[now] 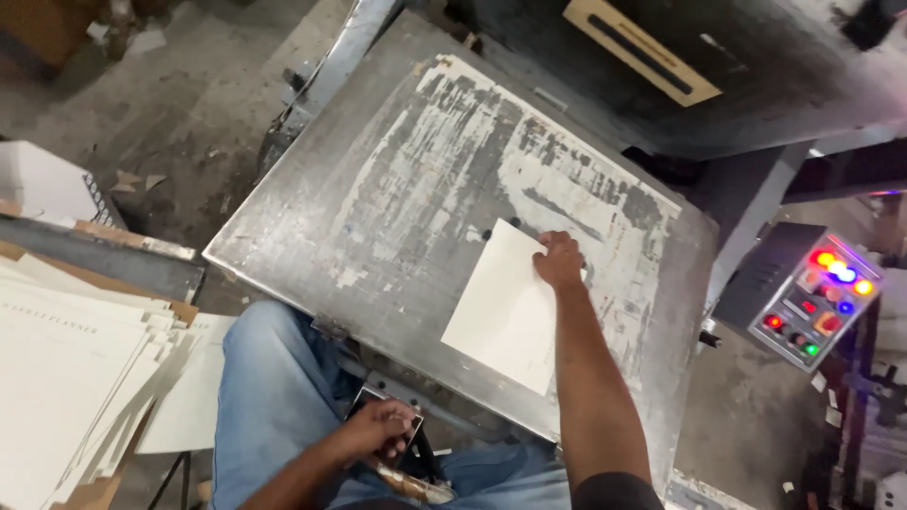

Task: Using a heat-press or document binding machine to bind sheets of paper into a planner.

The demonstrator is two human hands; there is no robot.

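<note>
sheet: cream card (501, 312), rectangular, blank face up
pose: flat, skewed to the plate edges
location: under the right hand (559, 262) fingertips at its far corner, rest extends toward the body
lever: dark metal handle (397, 430), enclosed by left hand (376, 432), mostly hidden

cream sheet (503, 316) | grey, white-streaked plate (397, 189) | blue jeans (274, 397) | possibly black handle (392, 416)
</note>
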